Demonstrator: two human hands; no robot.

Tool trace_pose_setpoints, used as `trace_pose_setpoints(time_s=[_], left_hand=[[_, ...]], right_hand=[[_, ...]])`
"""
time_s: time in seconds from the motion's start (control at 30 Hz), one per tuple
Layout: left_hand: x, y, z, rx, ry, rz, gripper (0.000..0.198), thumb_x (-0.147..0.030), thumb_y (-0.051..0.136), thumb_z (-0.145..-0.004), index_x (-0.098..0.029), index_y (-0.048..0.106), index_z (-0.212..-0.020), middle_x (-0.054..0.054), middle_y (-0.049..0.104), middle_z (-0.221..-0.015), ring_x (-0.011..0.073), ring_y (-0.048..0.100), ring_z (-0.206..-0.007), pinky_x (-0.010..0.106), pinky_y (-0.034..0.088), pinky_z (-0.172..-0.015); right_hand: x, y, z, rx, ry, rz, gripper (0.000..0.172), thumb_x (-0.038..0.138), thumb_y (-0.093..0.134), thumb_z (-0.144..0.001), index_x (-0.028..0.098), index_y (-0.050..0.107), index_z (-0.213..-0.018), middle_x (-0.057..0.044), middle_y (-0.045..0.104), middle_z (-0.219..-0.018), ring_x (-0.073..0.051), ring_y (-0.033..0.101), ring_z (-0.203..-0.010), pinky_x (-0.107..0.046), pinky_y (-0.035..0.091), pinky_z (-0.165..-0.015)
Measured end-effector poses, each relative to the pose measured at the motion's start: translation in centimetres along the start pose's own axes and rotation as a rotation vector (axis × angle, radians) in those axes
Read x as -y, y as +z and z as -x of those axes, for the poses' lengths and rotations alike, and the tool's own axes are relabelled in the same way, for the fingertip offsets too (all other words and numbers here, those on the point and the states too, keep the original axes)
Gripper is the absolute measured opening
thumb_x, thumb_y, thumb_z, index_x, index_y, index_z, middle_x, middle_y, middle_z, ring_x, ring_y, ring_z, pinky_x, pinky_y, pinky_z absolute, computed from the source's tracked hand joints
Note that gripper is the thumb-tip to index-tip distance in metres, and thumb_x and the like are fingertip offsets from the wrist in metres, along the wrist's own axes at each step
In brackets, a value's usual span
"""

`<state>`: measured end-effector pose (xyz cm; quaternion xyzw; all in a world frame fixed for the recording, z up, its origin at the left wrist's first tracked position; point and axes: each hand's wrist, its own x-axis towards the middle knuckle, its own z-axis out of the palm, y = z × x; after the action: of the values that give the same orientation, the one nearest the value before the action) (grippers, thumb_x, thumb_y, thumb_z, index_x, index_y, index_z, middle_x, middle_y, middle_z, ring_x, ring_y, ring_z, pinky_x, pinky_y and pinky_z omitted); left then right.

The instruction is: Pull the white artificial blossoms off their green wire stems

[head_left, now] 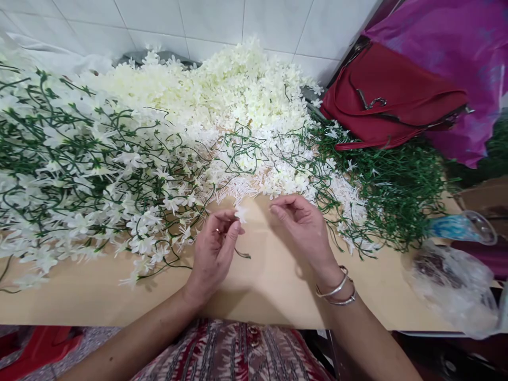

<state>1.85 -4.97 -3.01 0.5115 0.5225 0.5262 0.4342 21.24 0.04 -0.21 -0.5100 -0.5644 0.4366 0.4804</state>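
Note:
Between the thumb and fingers of my left hand (216,248) is a white artificial flower (241,214). A short green stem end (243,255) shows below those fingers. My right hand (304,227) is a little to the right, its thumb and forefinger pinched together; whether anything small sits between them I cannot make out. Just beyond my hands lie loose white stamen pieces (244,185) and white petals (288,177). Green stems (242,151) rest on top of the petals. To the left spreads a big heap of white flowers on green stems (91,180).
Pale petals (246,79) are piled against the tiled wall (214,21). At right are a heap of green stems (405,185), a red handbag (397,98), a purple plastic bag (456,58), a blue-patterned cup (456,227) and a clear plastic bag (456,291) by the table edge.

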Motion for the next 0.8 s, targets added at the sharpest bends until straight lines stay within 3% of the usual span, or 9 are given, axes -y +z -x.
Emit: trace_pose_setpoints(time_s=[0.1,0.23,0.37,0.47,0.63,0.8], left_hand=[[0.0,0.1,0.0,-0.083,0.110,-0.067,0.030,-0.027,0.061,-0.103,-0.026,0.053,-0.132,0.010,0.062,-0.129,0.0213,0.065,-0.120,0.038,0.055,-0.106],[-0.7,-0.1,0.0,-0.098,0.308,-0.360,0.041,-0.018,0.061,-0.101,-0.027,0.051,-0.139,0.013,0.047,-0.154,0.0279,0.041,-0.151,0.052,0.036,-0.127],[-1.3,-0.1,0.1,-0.094,0.393,-0.499,0.046,-0.013,0.061,-0.099,-0.026,0.049,-0.142,0.014,0.045,-0.158,0.0293,0.038,-0.154,0.054,0.036,-0.127],[-1.4,-0.1,0.1,-0.066,0.444,-0.532,0.041,-0.010,0.060,-0.099,-0.026,0.053,-0.136,0.013,0.054,-0.151,0.0280,0.049,-0.147,0.052,0.042,-0.123],[-1.3,0.0,0.0,-0.043,0.503,-0.504,0.033,-0.007,0.059,-0.099,-0.024,0.060,-0.127,0.010,0.065,-0.134,0.0232,0.062,-0.131,0.043,0.052,-0.115],[-1.2,-0.1,0.0,0.003,0.496,-0.481,0.036,-0.008,0.060,-0.100,-0.024,0.062,-0.131,0.009,0.069,-0.130,0.0215,0.065,-0.124,0.038,0.055,-0.109]], right_hand=[[-0.4,-0.9,-0.6,-0.152,-0.140,0.189,0.004,0.028,0.071,-0.095,0.024,0.072,-0.097,-0.005,0.073,-0.097,-0.023,0.066,-0.094,-0.041,0.050,-0.092],[-1.1,-1.2,-1.2,-0.061,-0.335,0.451,0.016,0.020,0.064,-0.098,0.025,0.075,-0.108,-0.010,0.074,-0.116,-0.028,0.065,-0.114,-0.049,0.047,-0.105],[-1.7,-1.0,-1.4,0.033,-0.416,0.650,0.022,0.016,0.062,-0.098,0.023,0.077,-0.112,-0.013,0.075,-0.126,-0.032,0.062,-0.120,-0.055,0.045,-0.107],[-1.6,-1.0,-1.3,0.040,-0.435,0.703,0.020,0.013,0.061,-0.098,0.024,0.077,-0.104,-0.010,0.079,-0.114,-0.031,0.064,-0.108,-0.053,0.049,-0.099],[-0.9,-1.0,-0.6,0.066,-0.388,0.616,0.020,0.010,0.060,-0.096,0.024,0.073,-0.089,-0.006,0.077,-0.090,-0.026,0.064,-0.090,-0.045,0.051,-0.087],[-0.4,-0.7,0.0,0.091,-0.070,0.136,0.004,0.024,0.072,-0.093,0.024,0.074,-0.096,-0.003,0.074,-0.090,-0.019,0.065,-0.082,-0.035,0.052,-0.075]])
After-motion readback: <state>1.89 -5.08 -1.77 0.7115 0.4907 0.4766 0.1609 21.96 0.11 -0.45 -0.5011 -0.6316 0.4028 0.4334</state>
